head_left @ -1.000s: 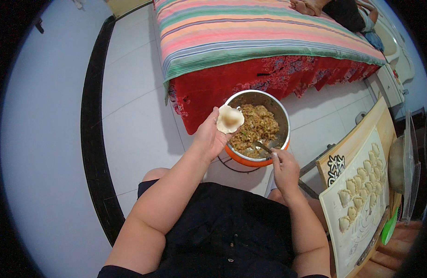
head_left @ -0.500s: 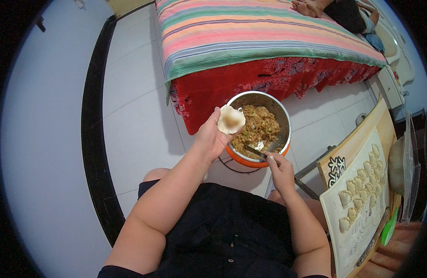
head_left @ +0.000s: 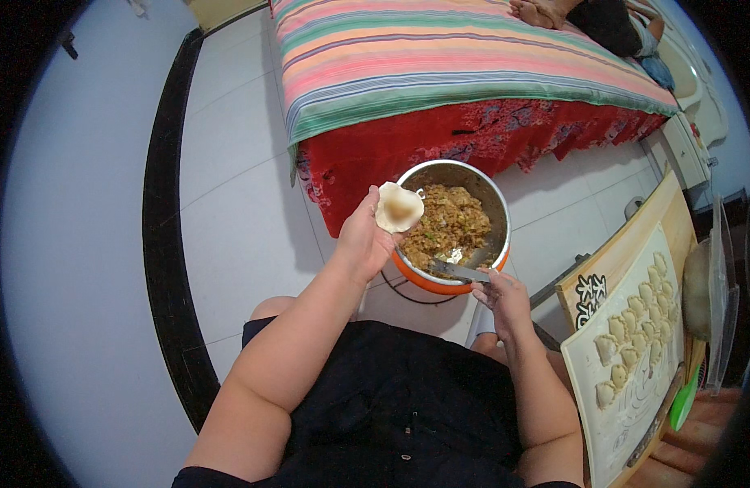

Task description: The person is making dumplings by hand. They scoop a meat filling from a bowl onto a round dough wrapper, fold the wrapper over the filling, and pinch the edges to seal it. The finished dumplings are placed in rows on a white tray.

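My left hand (head_left: 364, 244) holds a round white dumpling wrapper (head_left: 400, 209) over the left rim of a metal bowl. A brownish patch shows in the middle of the wrapper. Chopped, brown-green filling (head_left: 456, 218) lies in the bowl (head_left: 503, 199), which sits on an orange base. My right hand (head_left: 507, 301) is closed on the end of a flat metal utensil (head_left: 463, 272); its blade reaches over the bowl's near rim into the filling. Whether it is a knife or a spatula I cannot tell.
To the right, a wooden board (head_left: 672, 191) carries a white mat (head_left: 590, 382) with several folded dumplings (head_left: 635, 325). A bright green tool (head_left: 684, 403) lies at its edge. Beyond the bowl stands a bed with a striped cover (head_left: 440, 57); another person's feet (head_left: 542, 12) rest there.
My left hand and the wrapper have shifted slightly left. My right hand has moved a little right and down and turned, and more of the metal blade shows.
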Tool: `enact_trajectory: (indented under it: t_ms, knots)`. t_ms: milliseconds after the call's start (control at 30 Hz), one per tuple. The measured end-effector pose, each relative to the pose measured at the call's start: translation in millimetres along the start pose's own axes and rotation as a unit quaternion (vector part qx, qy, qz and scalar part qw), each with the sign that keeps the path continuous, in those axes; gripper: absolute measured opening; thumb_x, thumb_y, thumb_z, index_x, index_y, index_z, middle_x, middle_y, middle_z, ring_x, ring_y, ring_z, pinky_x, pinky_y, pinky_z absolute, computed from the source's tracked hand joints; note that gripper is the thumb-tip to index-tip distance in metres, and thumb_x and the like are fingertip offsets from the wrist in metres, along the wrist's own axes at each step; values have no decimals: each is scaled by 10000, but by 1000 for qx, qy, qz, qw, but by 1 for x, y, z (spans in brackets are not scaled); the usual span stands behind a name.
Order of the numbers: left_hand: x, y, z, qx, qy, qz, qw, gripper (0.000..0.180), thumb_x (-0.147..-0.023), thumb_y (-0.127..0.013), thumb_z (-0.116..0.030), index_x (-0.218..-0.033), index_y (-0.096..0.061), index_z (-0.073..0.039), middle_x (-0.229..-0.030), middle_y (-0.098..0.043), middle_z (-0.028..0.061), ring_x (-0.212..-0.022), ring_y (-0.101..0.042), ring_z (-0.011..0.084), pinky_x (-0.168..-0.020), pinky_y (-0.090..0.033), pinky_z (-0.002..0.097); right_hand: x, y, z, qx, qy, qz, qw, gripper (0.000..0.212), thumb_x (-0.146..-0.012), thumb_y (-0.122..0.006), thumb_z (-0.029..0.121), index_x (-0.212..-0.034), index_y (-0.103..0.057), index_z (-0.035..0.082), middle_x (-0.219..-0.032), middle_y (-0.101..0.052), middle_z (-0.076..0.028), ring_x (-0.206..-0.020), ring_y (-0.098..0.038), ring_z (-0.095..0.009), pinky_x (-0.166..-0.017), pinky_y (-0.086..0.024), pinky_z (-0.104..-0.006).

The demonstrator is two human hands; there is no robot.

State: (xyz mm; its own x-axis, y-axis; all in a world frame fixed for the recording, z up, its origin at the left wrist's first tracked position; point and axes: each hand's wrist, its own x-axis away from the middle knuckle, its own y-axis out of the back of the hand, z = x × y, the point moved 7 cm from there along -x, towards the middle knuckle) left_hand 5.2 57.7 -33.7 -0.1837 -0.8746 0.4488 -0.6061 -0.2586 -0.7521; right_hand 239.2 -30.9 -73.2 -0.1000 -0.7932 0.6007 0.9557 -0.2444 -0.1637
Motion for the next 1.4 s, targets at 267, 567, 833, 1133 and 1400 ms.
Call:
enact_trajectory:
  t_ms: [267, 567, 833, 1133, 1400]
  knots:
    - [-11, 14, 6, 14, 4, -14, 1000, 392, -994, -312, -335, -1208, -439, -32, -1219, -517, 139, -1104, -539, 270, -940, -460, 434, -14, 22, -5, -171, -41, -12, 984, 291, -934, -479, 195, -1080, -540, -50, -931, -604, -138, -844, -610, -195, -750, -526, -280]
    - [-8, 10, 33, -24, 59, 0, 998, 442, -998, -264, -346, -1254, -375, -2, -1216, -497, 167, -1115, -533, 281, -960, -469, 422, 21, -1, 47, -146, 126, 7, 981, 343, -949, -478, 219, -1151, -517, -56, -1005, -589, -130, -904, -593, -207, -795, -507, -288]
    - [5, -17, 36, 9, 101, 61, 993, 456, -999, -226, -368, -1247, -395, -24, -1203, -513, 161, -1102, -544, 271, -905, -505, 410, 77, -52, 75, 394, 522, 14, 757, 225, -812, -621, 41, -1035, -647, 25, -1021, -636, -157, -934, -612, -298, -811, -486, -343]
    - [4, -14, 34, 19, 109, 76, 991, 430, -1001, -238, -357, -1262, -382, -48, -1210, -507, 139, -1081, -551, 253, -846, -530, 389, 88, -56, 81, 389, 584, 26, 712, 253, -779, -639, 20, -1032, -643, 15, -1022, -639, -154, -910, -619, -292, -792, -493, -344]
    - [3, -13, 32, 11, 98, 69, 993, 453, -997, -248, -375, -1244, -414, -33, -1183, -528, 145, -1055, -565, 237, -822, -541, 353, 94, -60, 84, 399, 602, 37, 691, 228, -799, -632, 41, -1024, -646, 10, -1009, -646, -160, -918, -621, -289, -789, -495, -345]
